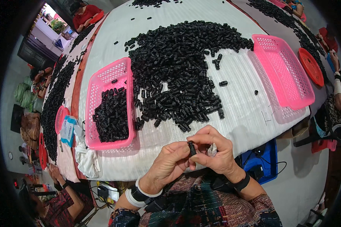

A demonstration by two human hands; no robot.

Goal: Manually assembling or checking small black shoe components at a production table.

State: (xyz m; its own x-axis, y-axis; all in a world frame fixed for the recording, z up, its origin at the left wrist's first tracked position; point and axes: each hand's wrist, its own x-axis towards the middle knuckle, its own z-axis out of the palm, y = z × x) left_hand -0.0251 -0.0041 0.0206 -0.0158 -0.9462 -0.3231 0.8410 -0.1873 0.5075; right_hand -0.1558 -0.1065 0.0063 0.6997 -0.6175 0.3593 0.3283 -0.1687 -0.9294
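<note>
Just off the table's near edge, my two hands meet around a small black cylindrical plastic part (pixel 192 148). My left hand (pixel 169 158) pinches at its left side with thumb and forefinger. From the other side my right hand (pixel 215 148) grips the same part between thumb and fingers. Something pale and crumpled shows at the right hand's palm; its kind is unclear. Beyond the hands spreads a large heap of similar black parts (pixel 174 68) on the white-covered table (pixel 151 162). To the left stands a pink basket (pixel 132 125) partly filled with such parts.
A second pink basket (pixel 310 99) stands at the table's right side. White cloth (pixel 88 159) and a blue-white packet (pixel 68 131) lie left of the filled basket. Below the right edge is a blue crate (pixel 271 159) with cables. Other people work at neighbouring tables on both sides.
</note>
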